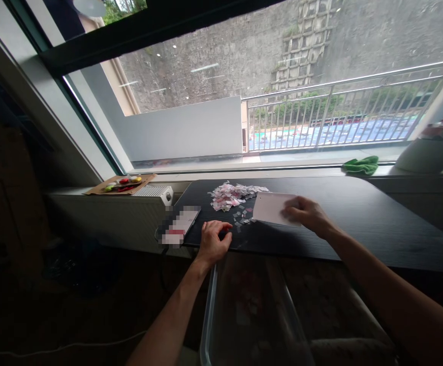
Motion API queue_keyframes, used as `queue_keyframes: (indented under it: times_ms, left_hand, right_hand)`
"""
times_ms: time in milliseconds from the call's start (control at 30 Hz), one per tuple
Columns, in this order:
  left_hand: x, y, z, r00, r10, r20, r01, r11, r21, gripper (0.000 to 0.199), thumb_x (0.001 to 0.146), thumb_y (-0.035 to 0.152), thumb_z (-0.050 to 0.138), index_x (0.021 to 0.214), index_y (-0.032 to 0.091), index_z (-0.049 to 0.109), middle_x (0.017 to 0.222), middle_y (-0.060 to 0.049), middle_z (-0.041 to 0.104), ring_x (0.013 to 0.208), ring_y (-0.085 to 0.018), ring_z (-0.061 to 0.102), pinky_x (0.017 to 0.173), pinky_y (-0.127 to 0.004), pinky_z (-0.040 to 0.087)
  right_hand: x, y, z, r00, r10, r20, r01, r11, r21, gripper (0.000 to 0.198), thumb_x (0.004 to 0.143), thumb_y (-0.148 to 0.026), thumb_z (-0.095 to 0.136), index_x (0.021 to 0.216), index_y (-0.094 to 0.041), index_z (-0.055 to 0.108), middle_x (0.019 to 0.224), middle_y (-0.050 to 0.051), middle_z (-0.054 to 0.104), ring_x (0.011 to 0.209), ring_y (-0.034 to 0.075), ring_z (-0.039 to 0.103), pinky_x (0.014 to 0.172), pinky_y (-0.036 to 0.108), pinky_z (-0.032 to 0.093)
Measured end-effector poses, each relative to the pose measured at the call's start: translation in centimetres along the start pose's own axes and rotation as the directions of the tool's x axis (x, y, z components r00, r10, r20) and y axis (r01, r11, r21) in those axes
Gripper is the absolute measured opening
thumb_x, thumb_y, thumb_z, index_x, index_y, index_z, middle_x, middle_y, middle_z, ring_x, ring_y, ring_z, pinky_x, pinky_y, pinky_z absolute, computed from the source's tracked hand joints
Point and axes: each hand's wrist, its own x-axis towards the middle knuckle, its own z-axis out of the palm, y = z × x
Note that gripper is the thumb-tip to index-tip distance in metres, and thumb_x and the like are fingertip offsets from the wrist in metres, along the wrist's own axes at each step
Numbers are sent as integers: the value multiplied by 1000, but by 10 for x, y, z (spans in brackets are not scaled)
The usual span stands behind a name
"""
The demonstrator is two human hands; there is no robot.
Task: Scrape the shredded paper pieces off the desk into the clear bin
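My right hand is closed on the right end of a pale, stiff-looking card, its fingers smeared by motion. The card's left edge stands beside small paper scraps scattered on the dark tabletop. Behind them lies a heap of white and pinkish paper scraps. At the table's front edge my left hand rests with bent fingers, the thumb apart from them and nothing visible between. Below the edge, a clear plastic bin has a few dim pale pieces inside.
A phone-like device, partly blurred out, lies at the table's left edge. Left of it, a radiator bears cardboard with colourful small items. A green cloth and a whitish container stand along the windowsill.
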Motion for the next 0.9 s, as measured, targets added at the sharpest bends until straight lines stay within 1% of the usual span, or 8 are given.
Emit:
queue_keyframes:
  times_ms: [100, 200, 300, 467, 567, 700, 800, 900]
  left_hand:
    - [0, 0, 0, 1000, -8, 4, 8, 1000, 0, 18, 72, 12, 60, 85, 22, 67, 81, -1, 68, 89, -20, 60, 93, -41, 40]
    - [0, 0, 0, 1000, -15, 3, 15, 1000, 6, 18, 72, 13, 60, 85, 22, 67, 81, -1, 68, 90, -20, 60, 94, -41, 40]
    - [1, 1, 0, 1000, -17, 10, 17, 1000, 14, 17, 73, 13, 60, 85, 22, 67, 81, 0, 69, 89, -20, 60, 94, -41, 40]
    - [1, 3, -2, 998, -45, 35, 44, 999, 26, 17, 74, 14, 61, 86, 22, 68, 82, 0, 68, 90, -20, 60, 97, -41, 40]
    - [2, 5, -3, 997, -69, 34, 67, 997, 32, 17, 74, 14, 61, 86, 23, 68, 82, 0, 68, 90, -20, 60, 96, -41, 40]
    - [2, 5, -3, 997, -67, 39, 65, 997, 38, 18, 73, 13, 62, 87, 22, 69, 81, -1, 69, 90, -21, 60, 96, -42, 41]
    - [2, 4, -2, 997, -63, 35, 61, 997, 39, 18, 72, 12, 62, 87, 21, 69, 81, -1, 69, 90, -21, 60, 97, -42, 40]
    - [2, 4, -2, 997, -61, 36, 60, 998, 33, 18, 73, 13, 61, 87, 21, 69, 81, -1, 68, 89, -20, 60, 98, -42, 39]
  right_hand:
    - [-7, -3, -7, 999, 15, -45, -18, 998, -61, 14, 64, -19, 69, 78, -17, 65, 67, 2, 67, 55, 14, 60, 45, 22, 48]
    - [-10, -6, -14, 999, 12, -52, -15, 998, -59, 14, 65, -20, 67, 78, -17, 64, 69, 2, 66, 56, 14, 59, 48, 24, 47]
    - [-11, -9, -19, 999, 6, -49, -13, 988, -154, 11, 65, -22, 65, 75, -18, 64, 65, 1, 63, 55, 14, 57, 47, 25, 45]
    - [-15, -18, -15, 993, -53, -101, 25, 963, -267, 11, 65, -25, 64, 75, -19, 64, 64, 2, 61, 55, 14, 54, 46, 25, 42]
    - [-15, -19, 1, 993, -108, -42, 97, 971, -217, 11, 65, -24, 64, 74, -19, 63, 63, 1, 61, 55, 14, 54, 47, 24, 42]
    - [-9, -15, 19, 990, -130, 46, 136, 976, -169, 10, 66, -23, 63, 75, -18, 62, 64, 0, 62, 57, 13, 55, 47, 23, 43]
    - [-8, -16, 17, 989, -115, 95, 132, 971, -200, 10, 67, -21, 63, 75, -18, 62, 67, 1, 62, 57, 14, 56, 48, 23, 43]
    - [-14, -25, 8, 992, -103, 67, 116, 967, -226, 10, 67, -20, 62, 76, -18, 62, 65, 1, 62, 54, 13, 54, 46, 23, 41]
